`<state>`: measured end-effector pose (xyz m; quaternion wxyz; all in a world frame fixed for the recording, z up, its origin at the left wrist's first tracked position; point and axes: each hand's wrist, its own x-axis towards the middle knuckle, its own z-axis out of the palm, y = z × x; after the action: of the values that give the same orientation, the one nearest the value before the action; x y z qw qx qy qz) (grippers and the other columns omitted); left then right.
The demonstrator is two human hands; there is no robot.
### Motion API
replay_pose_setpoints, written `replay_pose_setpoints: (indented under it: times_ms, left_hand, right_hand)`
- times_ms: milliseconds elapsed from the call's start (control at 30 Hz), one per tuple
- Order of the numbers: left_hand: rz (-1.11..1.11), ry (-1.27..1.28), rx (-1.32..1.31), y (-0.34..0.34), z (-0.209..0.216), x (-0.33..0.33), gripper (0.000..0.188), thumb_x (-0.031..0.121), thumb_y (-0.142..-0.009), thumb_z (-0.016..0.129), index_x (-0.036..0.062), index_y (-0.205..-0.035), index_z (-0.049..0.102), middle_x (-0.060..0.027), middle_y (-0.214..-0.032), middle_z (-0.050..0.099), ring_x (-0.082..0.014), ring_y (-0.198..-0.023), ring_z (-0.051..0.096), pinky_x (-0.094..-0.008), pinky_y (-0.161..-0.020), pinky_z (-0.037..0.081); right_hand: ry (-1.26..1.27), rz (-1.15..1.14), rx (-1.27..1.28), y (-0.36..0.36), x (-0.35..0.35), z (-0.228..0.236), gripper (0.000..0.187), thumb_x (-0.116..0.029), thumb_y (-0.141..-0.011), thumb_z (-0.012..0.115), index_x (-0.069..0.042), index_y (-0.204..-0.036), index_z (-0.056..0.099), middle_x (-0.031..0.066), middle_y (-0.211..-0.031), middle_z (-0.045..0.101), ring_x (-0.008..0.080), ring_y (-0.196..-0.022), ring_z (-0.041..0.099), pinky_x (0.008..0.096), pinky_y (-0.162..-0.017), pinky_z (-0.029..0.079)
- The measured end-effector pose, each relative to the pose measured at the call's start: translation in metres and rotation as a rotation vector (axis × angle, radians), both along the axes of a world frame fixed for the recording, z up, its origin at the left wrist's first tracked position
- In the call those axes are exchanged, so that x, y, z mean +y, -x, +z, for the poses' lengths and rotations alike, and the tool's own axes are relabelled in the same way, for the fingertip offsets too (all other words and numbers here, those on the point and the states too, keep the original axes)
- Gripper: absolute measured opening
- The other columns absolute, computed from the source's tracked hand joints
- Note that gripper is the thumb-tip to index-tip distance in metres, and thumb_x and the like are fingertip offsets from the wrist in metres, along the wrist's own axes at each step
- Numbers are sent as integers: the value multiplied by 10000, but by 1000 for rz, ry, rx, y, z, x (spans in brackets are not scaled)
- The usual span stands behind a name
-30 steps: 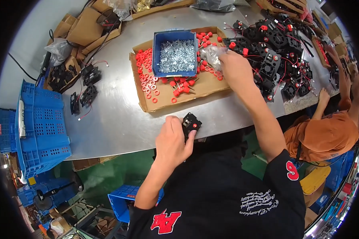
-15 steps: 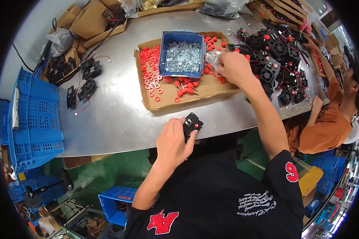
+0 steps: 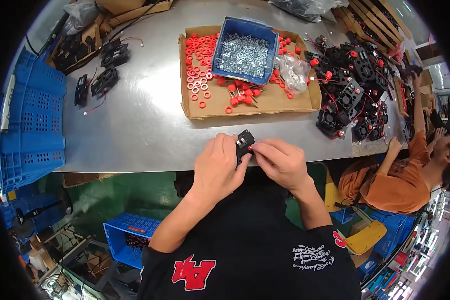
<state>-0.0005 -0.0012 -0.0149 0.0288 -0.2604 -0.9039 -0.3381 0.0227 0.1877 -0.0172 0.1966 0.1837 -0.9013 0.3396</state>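
Through the head camera, I have the left hand (image 3: 217, 165) gripping a black block (image 3: 243, 142) between thumb and fingers, near the table (image 3: 140, 130)'s front edge. The right hand (image 3: 285, 164) has its fingertips closed together at the block's red spot (image 3: 250, 148); I cannot tell whether they hold anything. Beyond, a cardboard tray (image 3: 210, 113) carries a blue bin (image 3: 241, 78).

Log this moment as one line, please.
left hand: holding black rectangular plastic part | right hand: at its small red round spot | blue rectangular plastic bin: in brown cardboard tray
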Motion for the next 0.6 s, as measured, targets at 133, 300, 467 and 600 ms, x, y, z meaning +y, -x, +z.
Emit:
replay_pose_setpoints:
  times_ms: [133, 300, 467, 600]
  left_hand:
    - [-9, 30, -12, 0, 1, 0, 395, 198, -826, 729, -30, -1101, 560, -150, -982, 576, -330, -861, 619, -419, -680, 536]
    - [-2, 29, -9, -1, 0, 0, 401, 204, -816, 739, -18, -1095, 557, -150, -966, 571, -328, -834, 617, -414, -670, 531]
    - [-4, 19, -6, 0, 1, 0, 407, 202, -810, 745, -18, -1096, 558, -146, -965, 569, -320, -832, 616, -408, -665, 531]
    - [-10, 9, 7, -1, -1, -2, 418, 195, -809, 745, -29, -1109, 561, -141, -969, 566, -311, -845, 611, -400, -678, 533]
  right_hand:
    - [9, 79, 17, 2, 0, 2, 199, 2, -757, 756, -41, -946, 709, 85, -910, 714, 239, -726, 697, 327, -626, 564]
    - [-116, 143, 123, -1, 3, -4, 225, -7, -740, 754, -14, -960, 707, 96, -944, 709, 249, -784, 698, 343, -671, 565]
    - [-31, 56, 190, -2, -1, -16, 220, -10, -745, 757, -18, -960, 714, 104, -937, 706, 263, -810, 686, 331, -662, 550]
    - [212, -27, -50, -6, -8, -13, 182, -15, -764, 757, -35, -943, 730, 91, -903, 699, 243, -798, 659, 303, -618, 519]
